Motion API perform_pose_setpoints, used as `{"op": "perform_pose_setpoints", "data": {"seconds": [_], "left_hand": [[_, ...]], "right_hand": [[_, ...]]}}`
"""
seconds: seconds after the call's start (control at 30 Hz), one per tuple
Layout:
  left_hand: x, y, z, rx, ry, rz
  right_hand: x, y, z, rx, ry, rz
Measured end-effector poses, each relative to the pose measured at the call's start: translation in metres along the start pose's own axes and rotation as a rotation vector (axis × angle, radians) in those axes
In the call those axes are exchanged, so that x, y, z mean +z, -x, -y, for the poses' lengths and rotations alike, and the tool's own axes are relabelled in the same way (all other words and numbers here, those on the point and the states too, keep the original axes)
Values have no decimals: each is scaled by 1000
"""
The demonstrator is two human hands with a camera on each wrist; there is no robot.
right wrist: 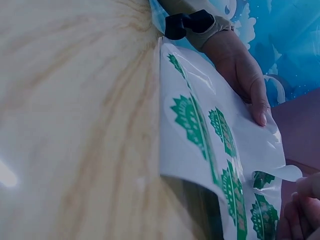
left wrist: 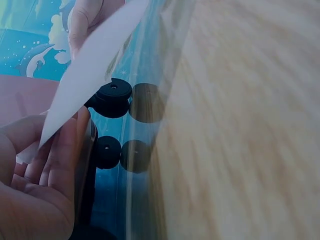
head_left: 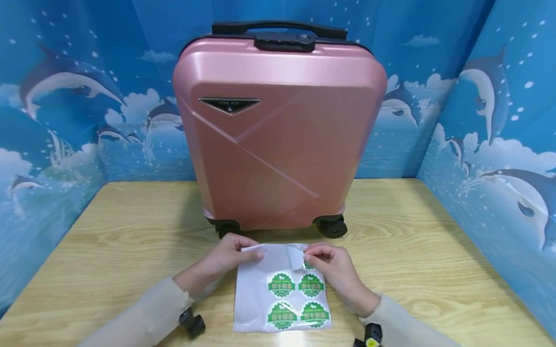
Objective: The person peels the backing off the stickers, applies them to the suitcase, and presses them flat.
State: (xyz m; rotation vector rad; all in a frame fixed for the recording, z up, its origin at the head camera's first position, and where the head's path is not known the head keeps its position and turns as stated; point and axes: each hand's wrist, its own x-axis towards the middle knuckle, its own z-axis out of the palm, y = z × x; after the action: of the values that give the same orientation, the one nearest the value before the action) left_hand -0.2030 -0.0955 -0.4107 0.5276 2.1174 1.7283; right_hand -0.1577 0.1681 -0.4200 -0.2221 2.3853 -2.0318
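A white sheet of stickers (head_left: 252,304) carries round green labels in its right part; its left part is bare. My left hand (head_left: 228,257) pinches the upper left corner, thumb on top and fingers behind, as the left wrist view shows from below (left wrist: 42,185). At the upper right, my right hand (head_left: 335,268) pinches the edge of a partly peeled sticker (head_left: 296,258), whose white back is folded over toward the left. Some green still shows beneath that curl. In the right wrist view, the sheet (right wrist: 200,80) stands tilted, its near edge lifted off the table.
A pink suitcase (head_left: 281,148) with black wheels (head_left: 332,228) stands upright on the wooden table (head_left: 400,251), just behind the sheet. Blue dolphin-print curtains (head_left: 71,48) enclose the back and sides. Black devices (head_left: 191,323) are strapped at both wrists.
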Motion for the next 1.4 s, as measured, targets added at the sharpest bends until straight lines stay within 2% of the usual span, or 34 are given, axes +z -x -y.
{"op": "perform_pose_setpoints", "data": {"seconds": [0.53, 0.77, 0.97, 1.1, 1.4], "left_hand": [[-1, -3, 0, 28, -13, -48], [-1, -3, -1, 50, 2, -24], [-2, -3, -2, 32, -74, -82], [-3, -3, -1, 36, -88, -95], [-5, -1, 0, 108, -151, -129]], "right_hand": [[-9, 1, 4, -24, 4, -109], [-11, 0, 4, -38, -11, -100], [-9, 0, 3, -61, -20, -70], [-7, 1, 3, -50, -19, -70], [-4, 2, 6, -35, -34, -72]]}}
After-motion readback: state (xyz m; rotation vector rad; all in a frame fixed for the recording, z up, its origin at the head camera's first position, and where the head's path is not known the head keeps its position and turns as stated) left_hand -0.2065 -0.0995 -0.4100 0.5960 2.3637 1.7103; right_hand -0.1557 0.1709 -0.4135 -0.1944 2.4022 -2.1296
